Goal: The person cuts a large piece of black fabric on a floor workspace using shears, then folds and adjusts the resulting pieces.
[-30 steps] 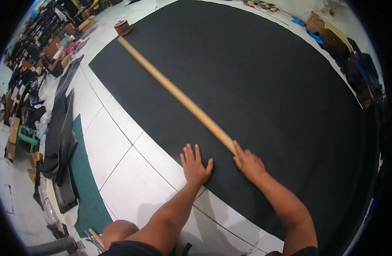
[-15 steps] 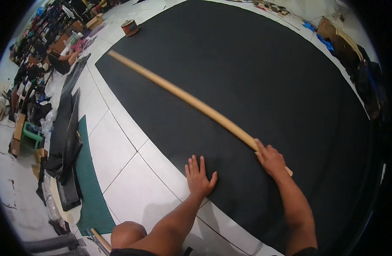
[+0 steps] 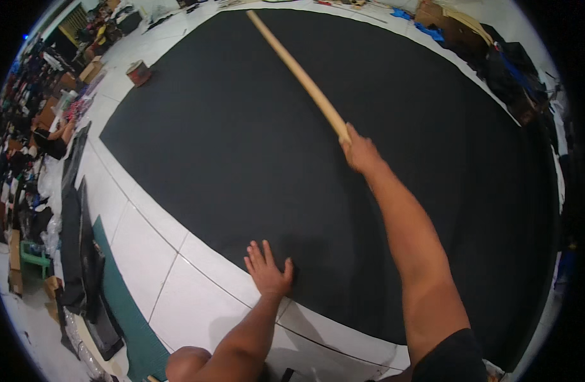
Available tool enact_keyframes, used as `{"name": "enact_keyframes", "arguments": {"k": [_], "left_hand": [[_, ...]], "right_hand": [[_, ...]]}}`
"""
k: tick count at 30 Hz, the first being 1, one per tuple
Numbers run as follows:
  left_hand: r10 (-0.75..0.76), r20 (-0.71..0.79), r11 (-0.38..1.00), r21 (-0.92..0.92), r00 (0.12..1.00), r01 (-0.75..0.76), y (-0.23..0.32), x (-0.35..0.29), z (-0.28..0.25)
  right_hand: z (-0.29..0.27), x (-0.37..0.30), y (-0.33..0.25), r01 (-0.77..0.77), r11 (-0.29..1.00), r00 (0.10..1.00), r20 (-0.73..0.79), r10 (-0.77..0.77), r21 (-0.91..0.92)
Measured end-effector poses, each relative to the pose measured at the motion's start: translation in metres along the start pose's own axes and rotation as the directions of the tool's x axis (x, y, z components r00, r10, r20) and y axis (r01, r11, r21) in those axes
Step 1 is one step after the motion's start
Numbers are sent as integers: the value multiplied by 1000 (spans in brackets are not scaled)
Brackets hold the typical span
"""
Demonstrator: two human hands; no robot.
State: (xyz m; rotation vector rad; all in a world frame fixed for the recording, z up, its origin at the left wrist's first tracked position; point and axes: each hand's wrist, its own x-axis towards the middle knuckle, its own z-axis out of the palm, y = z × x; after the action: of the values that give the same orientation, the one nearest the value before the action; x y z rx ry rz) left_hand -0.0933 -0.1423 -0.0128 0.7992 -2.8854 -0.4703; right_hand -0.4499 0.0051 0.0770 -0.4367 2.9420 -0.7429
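A large black sheet (image 3: 241,159) lies spread over the white tiled floor. My left hand (image 3: 268,270) rests flat on its near left edge, fingers spread, with nothing held. Out over the sheet, my right arm is stretched forward, and my right hand (image 3: 361,151) is closed around the near end of a long light-wood pole (image 3: 305,83). From there the pole slants away to the far left, its tip near the sheet's far edge. Whether the pole touches the sheet along its length I cannot tell.
A rusty red can (image 3: 138,74) stands at the sheet's far left edge. Rolled dark material (image 3: 76,254) and a green ribbed mat (image 3: 124,318) lie at left, near a green stool (image 3: 35,254). Another person (image 3: 50,140) sits among heaped goods. Cardboard (image 3: 455,32) leans at far right.
My right hand has moved forward and slightly left with the pole, which now points more directly away from me. The left hand stays flat on the sheet. The view has shifted.
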Motion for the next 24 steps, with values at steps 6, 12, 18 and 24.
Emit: {"name": "enact_keyframes", "arguments": {"k": [6,12,18,24], "left_hand": [[-36,8,998,48,999,35,-9,-4,1],[22,-67,998,61,998,-18,-8,-10,2],[74,-3,993,-88,997,-74,-18,-10,13],[-367,-122,879,-372,922,300,-11,-57,-1]], "right_hand": [[-35,-220,113,-158,980,975,141,175,-122],[-67,-460,179,-431,903,902,-38,430,-2],[-79,-599,250,-740,653,641,-128,757,158],[-101,-598,233,-706,669,662,-117,740,234]]}}
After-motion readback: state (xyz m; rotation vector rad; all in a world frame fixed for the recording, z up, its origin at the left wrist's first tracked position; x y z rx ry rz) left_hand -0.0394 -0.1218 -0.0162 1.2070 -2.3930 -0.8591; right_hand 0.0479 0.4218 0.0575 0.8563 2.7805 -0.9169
